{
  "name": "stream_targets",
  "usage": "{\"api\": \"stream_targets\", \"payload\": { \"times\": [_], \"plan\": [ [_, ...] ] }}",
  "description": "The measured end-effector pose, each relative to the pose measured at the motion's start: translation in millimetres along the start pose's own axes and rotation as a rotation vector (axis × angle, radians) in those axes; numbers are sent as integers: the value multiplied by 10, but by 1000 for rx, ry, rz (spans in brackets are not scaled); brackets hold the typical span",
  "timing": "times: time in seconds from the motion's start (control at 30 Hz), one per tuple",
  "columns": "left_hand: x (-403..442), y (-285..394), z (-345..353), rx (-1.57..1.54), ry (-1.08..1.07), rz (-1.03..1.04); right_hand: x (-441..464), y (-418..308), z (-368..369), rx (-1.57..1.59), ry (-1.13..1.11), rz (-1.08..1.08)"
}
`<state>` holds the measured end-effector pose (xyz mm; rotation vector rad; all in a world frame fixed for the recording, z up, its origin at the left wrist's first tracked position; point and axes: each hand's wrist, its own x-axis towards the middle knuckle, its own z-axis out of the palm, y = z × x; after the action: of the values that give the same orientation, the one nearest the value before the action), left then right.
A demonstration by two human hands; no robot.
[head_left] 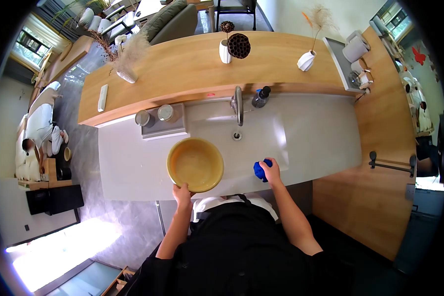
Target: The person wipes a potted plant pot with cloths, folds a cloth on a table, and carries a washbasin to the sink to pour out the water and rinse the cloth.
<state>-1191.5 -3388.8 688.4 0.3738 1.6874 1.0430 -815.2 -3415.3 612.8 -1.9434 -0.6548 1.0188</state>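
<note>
My left hand is closed on the near rim of a yellow basin, which is tipped so that its inside shows. No contents can be made out in it. A bunched, deep-blue thing is in my right hand, its fingers wrapped over the side; I cannot tell whether it is a cloth or a scrubber. Both hands are near the front edge of the pale sink counter. Beyond them stands a metal faucet, above a round drain.
A grey tray with two jars lies left of the faucet, and a dark pump bottle stands to its right. A wooden ledge behind bears vases with dried plants. Another person is far off at the left.
</note>
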Motion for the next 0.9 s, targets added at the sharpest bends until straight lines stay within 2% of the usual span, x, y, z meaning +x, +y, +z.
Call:
{"api": "stream_targets", "payload": {
  "times": [0.3, 0.53, 0.9],
  "plan": [
    [-154, -98, 177, -42, 51, 6, 185, -20, -303, -105, -54, 3],
    [-255, -124, 260, -56, 101, -10, 230, -110, -328, -64, -107, 11],
    [-248, -232, 427, -43, 60, -21, 319, -48, -391, -57, -131, 21]
  ]
}}
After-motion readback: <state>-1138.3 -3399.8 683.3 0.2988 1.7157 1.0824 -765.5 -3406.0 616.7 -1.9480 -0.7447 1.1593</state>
